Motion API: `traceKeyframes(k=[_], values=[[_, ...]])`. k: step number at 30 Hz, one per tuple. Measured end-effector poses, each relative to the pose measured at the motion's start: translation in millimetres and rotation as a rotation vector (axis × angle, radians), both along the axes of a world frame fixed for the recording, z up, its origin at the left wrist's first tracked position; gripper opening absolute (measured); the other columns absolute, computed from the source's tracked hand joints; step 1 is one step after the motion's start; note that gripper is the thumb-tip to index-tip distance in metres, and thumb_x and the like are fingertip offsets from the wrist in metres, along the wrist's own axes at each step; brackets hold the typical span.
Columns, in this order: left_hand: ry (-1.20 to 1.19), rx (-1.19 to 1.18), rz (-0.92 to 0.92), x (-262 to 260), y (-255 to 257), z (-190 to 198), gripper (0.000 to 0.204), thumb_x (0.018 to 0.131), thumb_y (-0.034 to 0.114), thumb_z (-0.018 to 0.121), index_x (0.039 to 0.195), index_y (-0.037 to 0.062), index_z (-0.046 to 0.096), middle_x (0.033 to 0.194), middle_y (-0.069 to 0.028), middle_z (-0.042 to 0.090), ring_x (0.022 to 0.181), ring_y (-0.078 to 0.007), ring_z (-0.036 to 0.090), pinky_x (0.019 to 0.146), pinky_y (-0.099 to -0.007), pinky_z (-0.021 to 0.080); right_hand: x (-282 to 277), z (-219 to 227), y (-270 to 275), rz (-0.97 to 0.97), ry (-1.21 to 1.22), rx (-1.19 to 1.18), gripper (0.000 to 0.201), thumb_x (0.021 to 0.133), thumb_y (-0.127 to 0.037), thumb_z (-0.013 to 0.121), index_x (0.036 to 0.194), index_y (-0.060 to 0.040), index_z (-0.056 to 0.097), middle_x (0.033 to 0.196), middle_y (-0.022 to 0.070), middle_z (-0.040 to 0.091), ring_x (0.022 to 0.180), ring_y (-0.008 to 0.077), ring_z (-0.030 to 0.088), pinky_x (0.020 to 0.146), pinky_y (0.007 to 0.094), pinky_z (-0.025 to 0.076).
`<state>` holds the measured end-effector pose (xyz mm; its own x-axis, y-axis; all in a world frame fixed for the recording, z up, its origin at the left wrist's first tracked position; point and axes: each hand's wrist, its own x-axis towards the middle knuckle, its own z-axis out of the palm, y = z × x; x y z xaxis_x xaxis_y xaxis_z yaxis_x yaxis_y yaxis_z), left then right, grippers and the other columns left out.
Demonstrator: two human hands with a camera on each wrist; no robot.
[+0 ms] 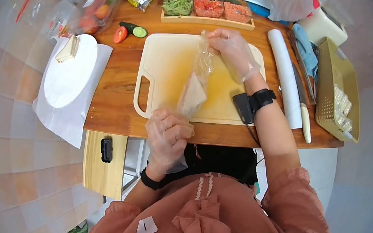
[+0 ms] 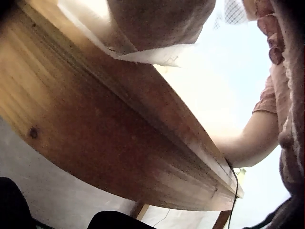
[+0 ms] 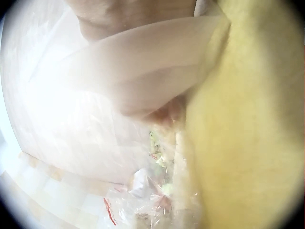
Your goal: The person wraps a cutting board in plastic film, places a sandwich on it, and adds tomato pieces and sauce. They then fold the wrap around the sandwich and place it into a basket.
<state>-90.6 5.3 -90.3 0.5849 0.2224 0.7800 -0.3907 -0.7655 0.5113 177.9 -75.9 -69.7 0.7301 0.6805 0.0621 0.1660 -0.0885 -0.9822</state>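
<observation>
In the head view a sandwich wedge (image 1: pixel 193 96) lies in a clear plastic bag (image 1: pixel 203 61) over the cutting board (image 1: pixel 162 50). The gloved right hand (image 1: pixel 233 51) pinches the bag's far end near the board's back edge. At the near end, the gloved left hand (image 1: pixel 168 135) has its fingers curled round the bag's other end, by the table's front edge. The left wrist view shows part of the left hand (image 2: pixel 157 24) above the wooden table edge. In the right wrist view the right hand (image 3: pixel 147 71) is blurred beside the yellowish board, with fillings visible beyond it.
White paper (image 1: pixel 69 79) with a sandwich piece stands at left. Behind the board are a tray (image 1: pixel 208 22) of fillings, cut tomato (image 1: pixel 120 35) and cucumber (image 1: pixel 139 32). A white roll (image 1: pixel 285 78), a knife (image 1: pixel 307 125) and a basket (image 1: pixel 330 104) are at right.
</observation>
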Motion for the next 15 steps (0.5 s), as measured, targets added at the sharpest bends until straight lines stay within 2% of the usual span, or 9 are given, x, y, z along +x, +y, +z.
traceKeyframes(k=[2,4,5,7,8,10,11,13,15], values=[[-0.001,-0.005,0.009,-1.9,0.1,0.0,0.019,0.058,-0.004,0.063,0.067,0.0133,0.063,0.069,0.0025,0.064,0.067,-0.0201,0.062,0.062,-0.0327,0.045,-2.1,2.4,0.1,-0.004,-0.006,-0.017,0.016,0.093,-0.011,0.065,0.101,0.0024,0.068,0.082,0.0013,0.064,0.073,0.007,0.058,0.067,0.022,0.046],[0.037,0.009,0.024,-3.8,0.7,-2.8,0.023,0.064,-0.006,0.063,0.076,0.0132,0.065,0.081,0.0001,0.066,0.077,-0.0231,0.063,0.069,-0.0379,0.048,-1.2,2.4,-0.6,-0.007,-0.025,-0.024,0.015,0.093,-0.01,0.064,0.101,0.0021,0.068,0.082,0.0011,0.063,0.074,0.0068,0.057,0.068,0.022,0.046],[0.03,0.007,0.025,-3.3,0.4,-2.8,0.023,0.064,-0.006,0.063,0.076,0.0132,0.065,0.081,0.0001,0.066,0.077,-0.0231,0.063,0.069,-0.0379,0.048,0.6,-0.1,0.0,-0.006,-0.033,-0.025,0.015,0.093,-0.01,0.064,0.101,0.0021,0.068,0.082,0.0011,0.063,0.074,0.0068,0.057,0.068,0.022,0.046],[0.03,0.065,0.138,-1.3,-1.2,1.0,0.026,0.068,-0.006,0.064,0.087,0.0116,0.069,0.096,-0.0035,0.071,0.094,-0.0293,0.066,0.08,-0.043,0.052,4.2,-5.2,2.1,-0.009,0.011,0.055,0.018,0.088,-0.014,0.066,0.093,0.002,0.072,0.08,0.0038,0.069,0.072,0.0105,0.062,0.069,0.0272,0.049],[0.023,0.064,0.139,-0.1,-1.7,4.8,0.026,0.068,-0.006,0.064,0.087,0.0116,0.069,0.096,-0.0035,0.071,0.094,-0.0293,0.066,0.08,-0.043,0.052,6.5,-7.3,1.7,-0.009,0.004,0.055,0.018,0.088,-0.014,0.066,0.093,0.002,0.072,0.08,0.0038,0.069,0.072,0.0105,0.062,0.069,0.0272,0.049],[0.16,0.126,0.105,3.5,-3.2,15.1,0.032,0.076,0.0,0.068,0.106,0.0101,0.071,0.123,-0.0097,0.069,0.12,-0.0368,0.06,0.097,-0.0492,0.05,6.5,-6.6,1.7,-0.02,0.054,0.053,0.018,0.088,-0.015,0.066,0.091,0.0024,0.071,0.079,0.0038,0.068,0.072,0.011,0.062,0.07,0.0267,0.048],[0.154,0.125,0.106,6.1,-4.9,15.7,0.032,0.076,0.0,0.068,0.106,0.0101,0.071,0.123,-0.0097,0.069,0.12,-0.0368,0.06,0.097,-0.0492,0.05,7.3,-5.8,1.6,-0.019,0.048,0.052,0.018,0.088,-0.015,0.066,0.091,0.0024,0.071,0.079,0.0038,0.068,0.072,0.011,0.062,0.07,0.0267,0.048],[0.288,0.18,0.093,11.1,-9.3,16.6,0.042,0.086,0.01,0.069,0.128,0.0083,0.066,0.144,-0.013,0.059,0.138,-0.0396,0.048,0.11,-0.0538,0.042,9.6,-4.6,0.3,0.003,0.03,0.033,0.019,0.089,-0.015,0.067,0.092,0.0025,0.07,0.08,0.0041,0.068,0.073,0.0107,0.061,0.071,0.0262,0.047],[0.352,0.22,0.096,14.6,-12.1,20.5,0.046,0.088,0.012,0.069,0.133,0.0051,0.062,0.147,-0.0162,0.056,0.138,-0.0426,0.047,0.112,-0.0528,0.041,7.5,-0.8,-2.1,-0.001,0.068,0.055,0.018,0.089,-0.015,0.067,0.094,0.0026,0.069,0.081,0.004,0.068,0.073,0.0104,0.061,0.071,0.0256,0.047]])
